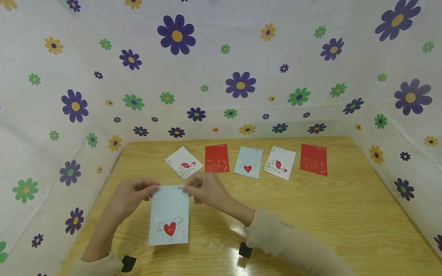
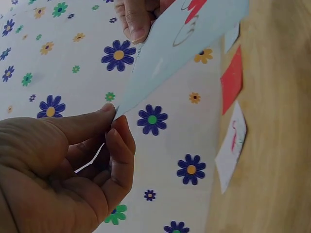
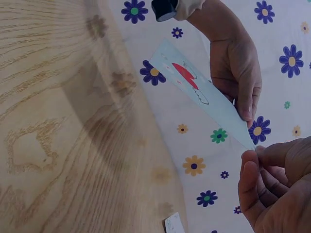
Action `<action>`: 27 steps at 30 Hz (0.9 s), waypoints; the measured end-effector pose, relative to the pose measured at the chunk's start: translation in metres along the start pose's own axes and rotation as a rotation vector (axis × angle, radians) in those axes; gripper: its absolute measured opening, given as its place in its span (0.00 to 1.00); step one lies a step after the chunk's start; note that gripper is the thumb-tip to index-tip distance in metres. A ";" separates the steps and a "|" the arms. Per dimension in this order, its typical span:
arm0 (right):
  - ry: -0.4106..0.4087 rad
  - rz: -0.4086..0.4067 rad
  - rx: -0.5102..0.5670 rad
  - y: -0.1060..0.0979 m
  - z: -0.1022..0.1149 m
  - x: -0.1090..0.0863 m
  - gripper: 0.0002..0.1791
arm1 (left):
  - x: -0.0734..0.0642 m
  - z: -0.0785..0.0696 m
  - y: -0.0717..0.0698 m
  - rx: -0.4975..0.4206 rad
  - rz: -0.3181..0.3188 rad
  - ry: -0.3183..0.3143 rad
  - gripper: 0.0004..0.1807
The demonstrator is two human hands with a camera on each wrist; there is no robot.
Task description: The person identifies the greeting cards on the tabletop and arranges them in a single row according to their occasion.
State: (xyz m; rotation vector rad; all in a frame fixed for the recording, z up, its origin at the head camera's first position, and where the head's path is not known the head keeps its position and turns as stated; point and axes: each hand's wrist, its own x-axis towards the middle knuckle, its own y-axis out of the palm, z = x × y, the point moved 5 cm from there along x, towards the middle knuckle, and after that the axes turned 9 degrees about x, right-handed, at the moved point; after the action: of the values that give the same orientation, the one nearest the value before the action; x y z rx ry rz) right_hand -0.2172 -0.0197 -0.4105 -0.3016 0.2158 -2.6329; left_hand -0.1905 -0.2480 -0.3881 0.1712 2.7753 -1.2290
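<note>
A light blue card [image 1: 169, 211] with a red winged heart is held up above the table, toward its left side. My left hand [image 1: 129, 197] pinches the card's top left corner between thumb and fingers. At the top right corner, my right hand [image 1: 208, 191] pinches it the same way. In the left wrist view the card [image 2: 170, 53] hangs at a slant, with the left hand [image 2: 73, 165] gripping one corner. From the right wrist, the card [image 3: 194, 87] shows nearly edge-on, its corner between the thumb and fingers of the right hand [image 3: 282, 184].
Along the table's [image 1: 310, 218] back lie a white flamingo card [image 1: 184, 163], a red card [image 1: 216, 158], another blue heart card [image 1: 248, 161], a second flamingo card [image 1: 279, 163] and a second red card [image 1: 313, 159]. Flower-printed cloth [image 1: 207, 76] encloses the back and sides.
</note>
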 end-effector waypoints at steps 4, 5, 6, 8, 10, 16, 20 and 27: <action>0.070 0.008 0.009 0.004 -0.013 -0.001 0.02 | 0.004 0.012 0.010 0.002 0.011 -0.013 0.13; 0.091 0.007 0.015 0.005 -0.016 -0.001 0.02 | 0.005 0.016 0.013 0.005 0.015 -0.014 0.13; 0.110 0.006 0.023 0.006 -0.020 -0.001 0.02 | 0.007 0.019 0.016 0.004 0.019 -0.016 0.13; 0.145 0.008 0.043 0.009 -0.027 -0.002 0.02 | 0.009 0.025 0.022 -0.004 0.028 -0.017 0.13; 0.172 0.007 0.058 0.011 -0.033 -0.002 0.02 | 0.012 0.031 0.027 -0.008 0.036 -0.016 0.13; 0.240 0.001 0.040 0.019 -0.056 0.000 0.03 | 0.021 0.049 0.040 -0.005 0.057 -0.020 0.12; 0.262 0.003 0.024 0.024 -0.065 0.002 0.02 | 0.024 0.056 0.045 0.019 0.054 -0.038 0.11; 0.278 -0.021 0.024 0.028 -0.072 0.004 0.03 | 0.030 0.065 0.051 0.024 0.038 -0.068 0.11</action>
State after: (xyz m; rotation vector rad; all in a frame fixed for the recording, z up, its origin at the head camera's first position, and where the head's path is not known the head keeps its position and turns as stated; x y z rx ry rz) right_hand -0.2262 -0.0392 -0.4845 0.0730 0.2731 -2.6892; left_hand -0.2093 -0.2605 -0.4726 0.1788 2.6878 -1.2359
